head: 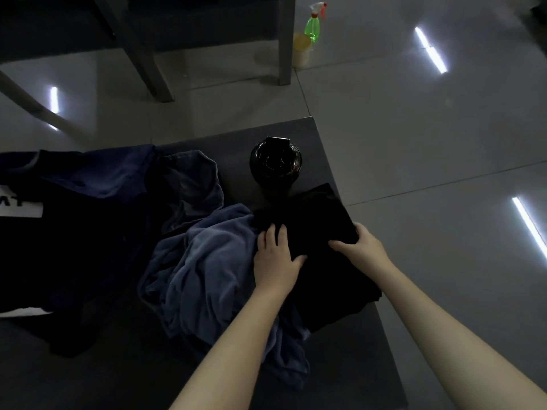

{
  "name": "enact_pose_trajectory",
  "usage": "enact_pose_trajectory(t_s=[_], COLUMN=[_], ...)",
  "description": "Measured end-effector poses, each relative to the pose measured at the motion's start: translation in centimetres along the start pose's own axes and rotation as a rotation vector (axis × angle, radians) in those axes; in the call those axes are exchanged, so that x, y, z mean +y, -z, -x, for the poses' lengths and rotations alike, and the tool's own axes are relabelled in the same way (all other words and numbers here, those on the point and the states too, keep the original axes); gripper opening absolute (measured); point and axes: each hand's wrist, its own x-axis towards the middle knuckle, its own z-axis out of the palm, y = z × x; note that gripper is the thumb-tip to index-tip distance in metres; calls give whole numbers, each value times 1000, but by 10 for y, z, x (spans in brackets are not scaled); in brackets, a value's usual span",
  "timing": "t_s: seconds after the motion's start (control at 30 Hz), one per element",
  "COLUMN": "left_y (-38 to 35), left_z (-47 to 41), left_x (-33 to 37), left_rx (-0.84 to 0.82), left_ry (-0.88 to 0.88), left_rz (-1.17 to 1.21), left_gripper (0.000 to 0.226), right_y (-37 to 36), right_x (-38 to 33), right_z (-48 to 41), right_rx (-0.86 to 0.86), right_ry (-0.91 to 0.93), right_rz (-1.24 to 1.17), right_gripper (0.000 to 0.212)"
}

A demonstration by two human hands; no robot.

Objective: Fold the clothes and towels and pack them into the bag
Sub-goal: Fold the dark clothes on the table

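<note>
Both hands are on a folded black cloth garment (325, 279) that lies against the right edge of the dark grey desk (310, 137). The person's left hand (275, 255) lies flat on the garment's left part, fingers spread and straight, gripping nothing. The right hand (362, 247) takes hold of its right side at the desk edge, thumb laid across the top and fingers curled over the border. Touching the garment on its left, a crumpled blue-grey terry towel (207, 261) is heaped in the middle of the desk, partly under the left forearm. Further left, a dark piece with a white printed panel (74, 232) spreads to the left edge, with a navy blue garment (97, 179) and a faded blue one (192, 179) bunched behind it. Near the far right corner, a round black lidded container (276, 164) stands just beyond the folded garment. Beyond the desk, on the glossy grey tiled floor (414, 128), grey furniture legs (145, 63) rise, and a green spray bottle (314, 28) stands beside a pale yellow cup (302, 50).
</note>
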Motion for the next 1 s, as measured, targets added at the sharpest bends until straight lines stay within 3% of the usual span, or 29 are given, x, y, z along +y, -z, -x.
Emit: enact_pose_trajectory(t_s=[0.2,0.37,0.5,0.67,0.87,1.0], left_y=[-3,0,14,37,77,126], left_z=[-1,-2,2,18,51,77], left_x=[-2,-5,-6,-2,-12,-36], left_rx=[14,-10,-111,-186,-73,-27], left_ry=[-44,-74,-101,-95,-82,-22], left_rz=[-45,-48,15,138,263,279], left_gripper=[75,75,66,58,40,41], right_y=[7,9,14,21,33,36], right_x=[-6,-1,-3,-17,-53,-89], right_z=[0,0,13,38,91,131], right_rx=[-226,-271,-273,-199,-92,-63], right_ry=[-167,-117,-73,19,177,258], right_rz=[-210,-275,-260,-160,240,347], right_gripper=[38,51,47,48,57,58])
